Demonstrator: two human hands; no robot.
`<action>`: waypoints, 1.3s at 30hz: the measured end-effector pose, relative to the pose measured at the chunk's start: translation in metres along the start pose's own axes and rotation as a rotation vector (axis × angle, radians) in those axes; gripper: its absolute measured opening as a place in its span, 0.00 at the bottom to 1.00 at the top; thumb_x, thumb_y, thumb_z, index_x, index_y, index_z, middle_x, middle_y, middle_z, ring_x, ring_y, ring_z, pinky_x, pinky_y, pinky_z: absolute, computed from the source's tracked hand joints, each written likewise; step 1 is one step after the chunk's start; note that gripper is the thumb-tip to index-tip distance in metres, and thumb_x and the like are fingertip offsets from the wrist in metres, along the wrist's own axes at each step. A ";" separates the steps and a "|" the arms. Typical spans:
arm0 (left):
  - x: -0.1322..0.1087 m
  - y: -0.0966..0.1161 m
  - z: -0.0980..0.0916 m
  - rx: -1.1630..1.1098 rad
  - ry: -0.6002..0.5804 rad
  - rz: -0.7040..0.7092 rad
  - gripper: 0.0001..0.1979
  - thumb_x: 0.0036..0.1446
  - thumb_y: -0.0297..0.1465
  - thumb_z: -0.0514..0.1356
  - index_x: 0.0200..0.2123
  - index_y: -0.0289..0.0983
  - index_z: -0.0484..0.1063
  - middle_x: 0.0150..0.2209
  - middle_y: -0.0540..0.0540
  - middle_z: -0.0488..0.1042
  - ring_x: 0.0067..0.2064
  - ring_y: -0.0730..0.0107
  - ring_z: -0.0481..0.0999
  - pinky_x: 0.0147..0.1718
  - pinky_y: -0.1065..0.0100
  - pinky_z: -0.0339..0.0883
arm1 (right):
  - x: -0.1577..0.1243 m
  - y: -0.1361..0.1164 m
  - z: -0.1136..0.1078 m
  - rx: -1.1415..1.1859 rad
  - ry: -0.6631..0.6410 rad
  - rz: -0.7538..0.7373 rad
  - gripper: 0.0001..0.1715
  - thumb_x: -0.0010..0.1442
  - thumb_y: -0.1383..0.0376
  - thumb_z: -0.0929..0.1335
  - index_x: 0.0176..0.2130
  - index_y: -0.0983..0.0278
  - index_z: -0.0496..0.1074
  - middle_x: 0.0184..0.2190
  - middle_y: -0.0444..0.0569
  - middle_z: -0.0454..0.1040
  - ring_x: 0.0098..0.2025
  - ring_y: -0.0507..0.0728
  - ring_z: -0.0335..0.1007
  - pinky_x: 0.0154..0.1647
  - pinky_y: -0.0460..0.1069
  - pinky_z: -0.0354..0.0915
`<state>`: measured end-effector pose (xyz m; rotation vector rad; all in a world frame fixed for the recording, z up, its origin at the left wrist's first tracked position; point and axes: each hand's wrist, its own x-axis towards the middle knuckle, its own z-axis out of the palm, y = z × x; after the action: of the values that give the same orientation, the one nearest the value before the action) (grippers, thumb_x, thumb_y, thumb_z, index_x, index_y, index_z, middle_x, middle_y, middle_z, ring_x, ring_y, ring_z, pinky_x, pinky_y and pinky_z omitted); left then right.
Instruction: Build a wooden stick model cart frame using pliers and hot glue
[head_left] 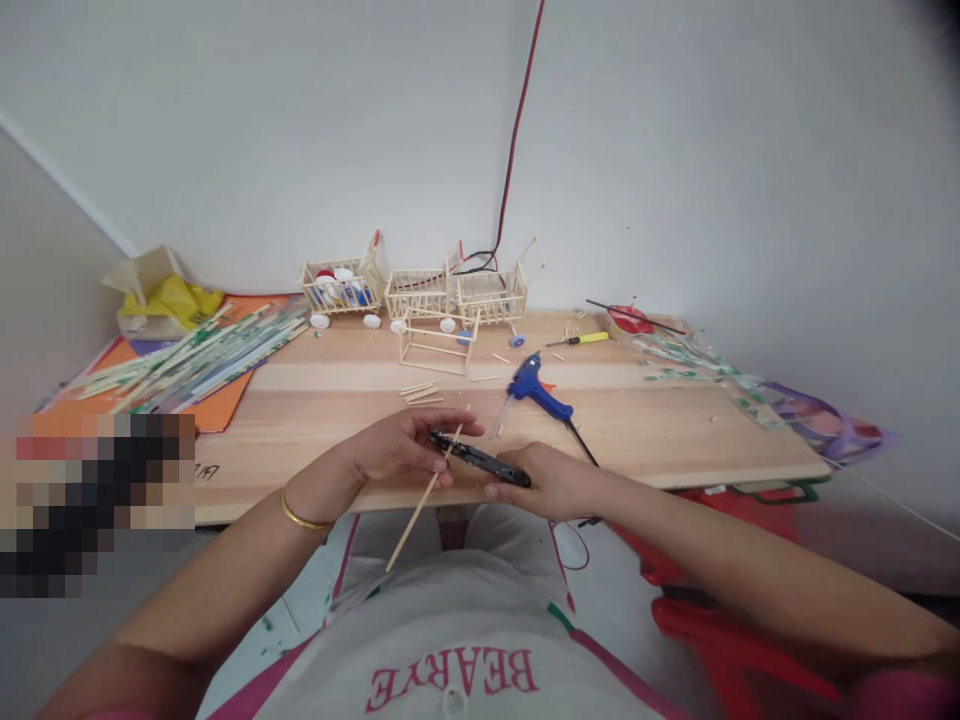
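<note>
My left hand (394,447) is closed on a thin wooden stick (414,522), which slants down toward my lap. My right hand (551,480) grips black pliers (484,460) by the handles. Their jaws meet the upper part of the stick, close to my left fingertips; whether they bite into it I cannot tell. Just beyond my hands lie several short cut sticks (421,393) and a blue glue gun (536,388). An open frame of sticks (435,352) stands behind them on the wooden table (622,430).
Along the wall stand a wheeled stick cart (341,285) holding small items and two other carts (420,295). Loose sticks (202,350) cover an orange sheet (232,405) at left. A yellow-handled screwdriver (589,339) and a red bowl (631,320) sit back right. A red stool (720,630) is below.
</note>
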<state>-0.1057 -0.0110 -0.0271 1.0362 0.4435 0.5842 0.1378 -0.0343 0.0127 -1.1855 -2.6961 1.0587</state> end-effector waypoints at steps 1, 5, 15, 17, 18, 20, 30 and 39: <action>0.000 0.000 0.001 -0.002 0.001 -0.006 0.30 0.42 0.19 0.67 0.50 0.43 0.71 0.56 0.39 0.66 0.37 0.67 0.78 0.34 0.67 0.74 | -0.001 -0.001 0.000 0.005 -0.003 0.003 0.23 0.59 0.50 0.62 0.38 0.65 0.74 0.33 0.50 0.76 0.33 0.56 0.70 0.32 0.47 0.59; -0.001 0.000 0.001 -0.008 -0.011 -0.017 0.30 0.42 0.19 0.67 0.50 0.44 0.70 0.57 0.39 0.65 0.33 0.70 0.78 0.34 0.67 0.74 | -0.002 -0.002 0.007 0.006 0.041 0.020 0.22 0.60 0.51 0.61 0.36 0.65 0.74 0.31 0.50 0.76 0.32 0.56 0.69 0.32 0.47 0.59; -0.002 0.001 -0.002 -0.016 -0.024 -0.015 0.31 0.43 0.20 0.66 0.52 0.44 0.69 0.60 0.37 0.61 0.33 0.69 0.79 0.33 0.67 0.74 | 0.003 0.004 0.015 -0.082 0.090 0.053 0.21 0.60 0.53 0.62 0.28 0.66 0.70 0.25 0.49 0.73 0.26 0.52 0.66 0.27 0.45 0.55; -0.002 0.002 -0.004 -0.001 -0.025 -0.007 0.30 0.44 0.21 0.66 0.52 0.44 0.68 0.60 0.36 0.60 0.32 0.70 0.79 0.33 0.67 0.73 | 0.003 0.005 0.010 -0.064 0.067 0.019 0.20 0.59 0.53 0.63 0.28 0.66 0.70 0.25 0.49 0.72 0.27 0.53 0.65 0.27 0.45 0.55; -0.003 0.002 -0.005 0.006 -0.024 -0.002 0.30 0.44 0.21 0.66 0.52 0.44 0.68 0.61 0.36 0.59 0.32 0.70 0.79 0.32 0.68 0.73 | 0.002 0.005 0.007 -0.058 0.057 0.004 0.20 0.58 0.52 0.63 0.29 0.66 0.70 0.26 0.48 0.72 0.27 0.53 0.65 0.28 0.45 0.56; -0.003 0.001 -0.007 0.011 -0.012 0.017 0.31 0.44 0.21 0.66 0.53 0.45 0.68 0.61 0.35 0.58 0.31 0.71 0.78 0.32 0.68 0.72 | -0.001 0.006 0.003 -0.052 0.047 -0.019 0.18 0.57 0.52 0.64 0.30 0.65 0.69 0.27 0.48 0.72 0.28 0.53 0.65 0.29 0.46 0.56; -0.001 0.000 -0.010 0.044 0.229 0.096 0.24 0.46 0.24 0.66 0.49 0.37 0.71 0.48 0.38 0.73 0.33 0.74 0.74 0.36 0.67 0.68 | -0.036 0.052 -0.035 -0.091 0.477 0.475 0.30 0.56 0.44 0.60 0.44 0.65 0.67 0.36 0.53 0.74 0.36 0.59 0.69 0.35 0.49 0.61; 0.009 0.008 0.004 -0.094 0.428 0.143 0.13 0.49 0.28 0.64 0.39 0.29 0.75 0.29 0.43 0.74 0.20 0.84 0.57 0.18 0.76 0.47 | -0.048 0.119 -0.035 -0.471 0.562 1.034 0.51 0.49 0.32 0.54 0.52 0.68 0.64 0.47 0.69 0.67 0.50 0.76 0.62 0.47 0.66 0.56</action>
<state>-0.0981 -0.0049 -0.0192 0.8555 0.7127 0.9532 0.2588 0.0118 -0.0186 -2.5756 -1.8533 -0.0425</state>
